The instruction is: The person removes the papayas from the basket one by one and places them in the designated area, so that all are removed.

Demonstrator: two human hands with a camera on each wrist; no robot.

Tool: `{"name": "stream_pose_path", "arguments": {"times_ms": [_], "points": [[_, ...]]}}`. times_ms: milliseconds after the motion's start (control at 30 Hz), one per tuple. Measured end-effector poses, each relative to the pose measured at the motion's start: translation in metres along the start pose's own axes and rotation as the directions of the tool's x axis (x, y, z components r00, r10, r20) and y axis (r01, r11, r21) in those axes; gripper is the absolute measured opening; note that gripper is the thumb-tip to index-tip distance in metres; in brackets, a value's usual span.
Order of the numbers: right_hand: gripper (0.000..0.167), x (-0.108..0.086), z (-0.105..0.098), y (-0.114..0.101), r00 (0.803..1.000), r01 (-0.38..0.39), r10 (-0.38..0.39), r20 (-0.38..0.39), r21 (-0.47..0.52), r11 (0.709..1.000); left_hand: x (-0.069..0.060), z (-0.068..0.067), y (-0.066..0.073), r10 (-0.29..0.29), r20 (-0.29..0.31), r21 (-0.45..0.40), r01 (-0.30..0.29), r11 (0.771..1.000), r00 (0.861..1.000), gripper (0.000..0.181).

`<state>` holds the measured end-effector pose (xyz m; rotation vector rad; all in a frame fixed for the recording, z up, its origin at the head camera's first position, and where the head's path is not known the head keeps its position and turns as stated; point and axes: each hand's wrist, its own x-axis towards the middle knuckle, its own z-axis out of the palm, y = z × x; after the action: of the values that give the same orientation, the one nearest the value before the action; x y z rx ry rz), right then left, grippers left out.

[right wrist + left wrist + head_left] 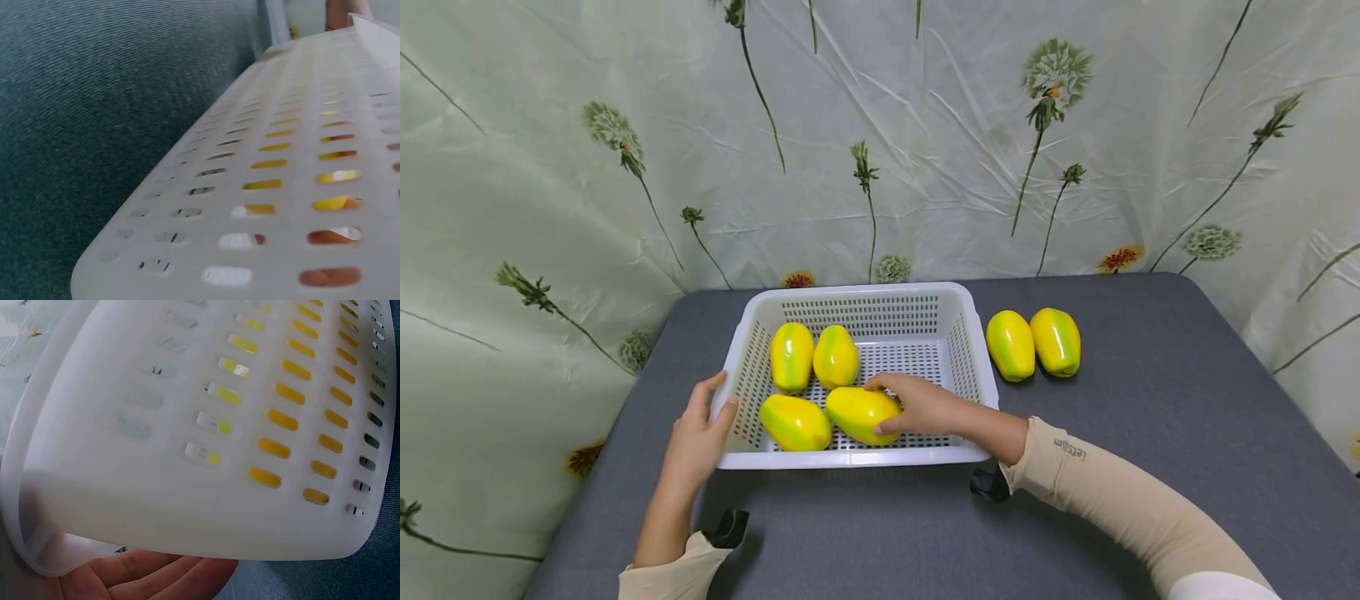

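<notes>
"What's on the grey table (1150,467)?"
"A white basket (859,457). The left hand (692,442) pinches its rim between eight and nine o'clock, probably steadying it."
"The right hand (927,405)?"
"Spread wide, gripping a fat yellow fruit (859,414) at six, inside. Three other fruits (792,357) lie leftward; an outside pair (1011,346), near three."

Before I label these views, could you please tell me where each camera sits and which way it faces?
Head: on the head, facing forward and down at the basket; left hand, right hand and sleeves show.
Left wrist: on that wrist, facing the basket's outer side; fingers show at the bottom.
Right wrist: on that wrist, facing along the basket's outer side; skin shows top right, likely through slots too.
Wrist views share basket and yellow fruit.
</notes>
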<state>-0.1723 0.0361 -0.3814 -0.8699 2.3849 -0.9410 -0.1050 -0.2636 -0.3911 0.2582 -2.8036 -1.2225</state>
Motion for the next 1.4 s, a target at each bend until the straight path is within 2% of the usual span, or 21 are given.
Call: {"name": "stream_pose_path", "arguments": {"times_ms": [300, 633, 967, 1200, 1400], "points": [[0.056, -0.003, -0.003, 0.002, 0.998, 0.056, -0.052, -0.048, 0.099, 0.994, -0.001, 0.000, -0.001, -0.008, -0.003, -0.004, 0.008, 1.000, 1.000, 0.053], [0.056, -0.008, -0.008, 0.001, 0.991, 0.086, -0.063, -0.119, 0.198, 0.976, -0.001, 0.000, 0.001, -0.002, 0.001, -0.006, 0.002, 1.000, 1.000, 0.053], [0.057, -0.011, -0.008, 0.001, 0.969, 0.165, -0.122, -0.215, 0.194, 0.967, 0.001, 0.006, -0.007, 0.026, -0.046, -0.012, -0.027, 1.000, 0.999, 0.057], [0.057, -0.014, -0.010, 0.001, 0.953, 0.191, -0.132, -0.272, 0.202, 0.961, -0.002, 0.001, 0.002, -0.008, -0.002, -0.008, 0.008, 1.000, 1.000, 0.054], [0.057, -0.021, -0.015, 0.000, 0.936, 0.205, -0.131, -0.326, 0.204, 0.957, 0.000, 0.001, 0.002, -0.021, 0.001, -0.007, 0.021, 1.000, 1.000, 0.053]]}}
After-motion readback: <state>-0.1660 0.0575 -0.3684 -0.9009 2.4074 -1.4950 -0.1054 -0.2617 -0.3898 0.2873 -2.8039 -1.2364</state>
